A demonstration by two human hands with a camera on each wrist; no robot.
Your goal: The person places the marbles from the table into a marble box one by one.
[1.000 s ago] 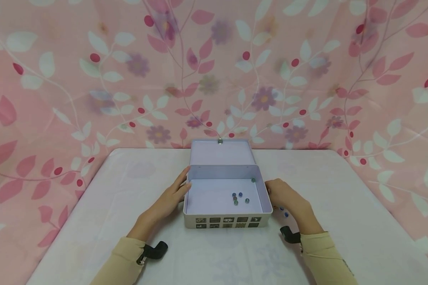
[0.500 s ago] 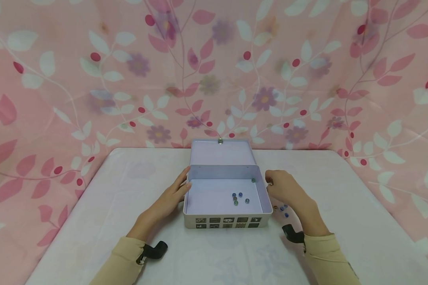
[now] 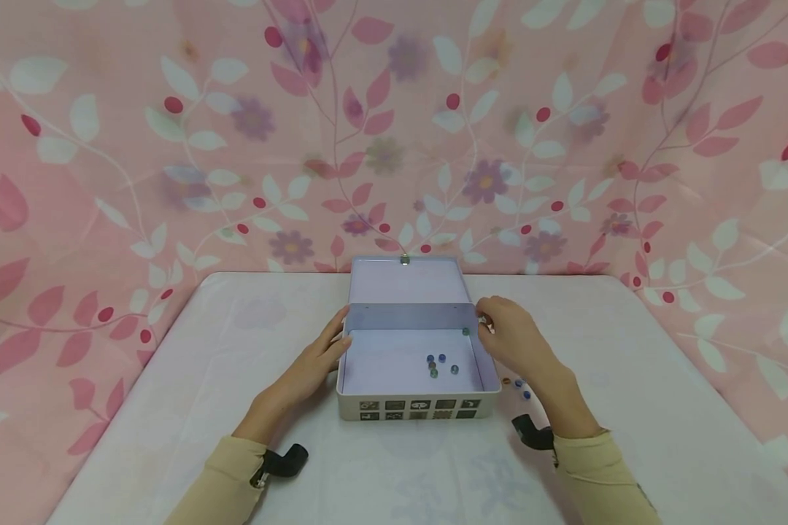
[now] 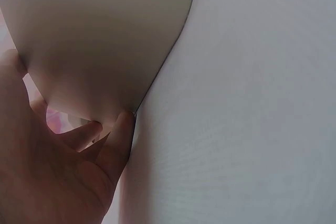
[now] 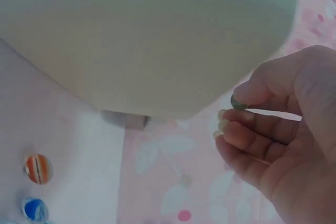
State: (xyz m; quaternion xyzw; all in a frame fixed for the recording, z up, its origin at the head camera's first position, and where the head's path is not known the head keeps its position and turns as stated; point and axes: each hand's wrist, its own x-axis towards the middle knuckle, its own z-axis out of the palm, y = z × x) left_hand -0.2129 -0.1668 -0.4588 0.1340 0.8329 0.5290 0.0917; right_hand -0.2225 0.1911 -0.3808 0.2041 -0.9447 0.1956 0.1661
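An open tin box with pale lilac inside and small dark pictures on its front stands mid-table. Its lid is tipped back. Several glass marbles lie on its floor, with a green marble in the far right corner. My left hand rests against the box's left side, fingers extended and touching the wall. At the far right corner of the rim is my right hand. In the right wrist view, it pinches a dark green marble between thumb and forefinger.
Outside the box on the right, an orange marble and blue marbles lie on the white tablecloth. A pink floral curtain hangs behind the table.
My right hand has risen from beside the box's right wall and moved left to its far right corner. The left hand and the box have stayed in place.
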